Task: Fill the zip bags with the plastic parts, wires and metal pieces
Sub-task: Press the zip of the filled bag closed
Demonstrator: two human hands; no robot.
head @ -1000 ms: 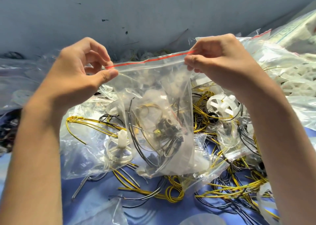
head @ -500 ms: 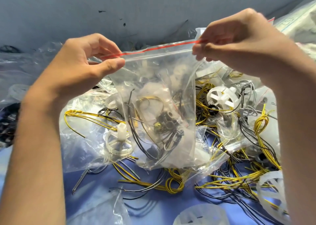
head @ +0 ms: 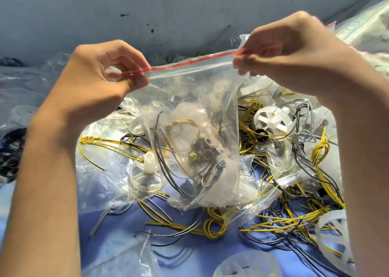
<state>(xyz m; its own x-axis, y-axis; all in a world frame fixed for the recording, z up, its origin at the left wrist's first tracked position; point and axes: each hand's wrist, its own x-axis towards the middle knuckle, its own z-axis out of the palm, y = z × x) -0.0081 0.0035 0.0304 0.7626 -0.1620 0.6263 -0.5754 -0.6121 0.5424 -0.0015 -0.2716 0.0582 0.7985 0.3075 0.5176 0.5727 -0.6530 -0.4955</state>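
A clear, crinkly zip bag (head: 202, 133) hangs in the air above the blue table (head: 210, 253), its red seal strip stretched taut. Inside sit dark wires, small black rings and a white plastic piece (all jumbled at the bottom). The left hand (head: 99, 83) pinches one top corner, the right hand (head: 288, 51) the other. Below lie yellow wires (head: 212, 227), a white spoked wheel (head: 273, 122) and more limp bags (head: 105, 184).

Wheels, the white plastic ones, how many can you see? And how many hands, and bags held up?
White plastic wheels plainly seen: 4 (more may hide in bags)
Hands: 2, left hand and right hand
Zip bag held up: 1
Total: 7
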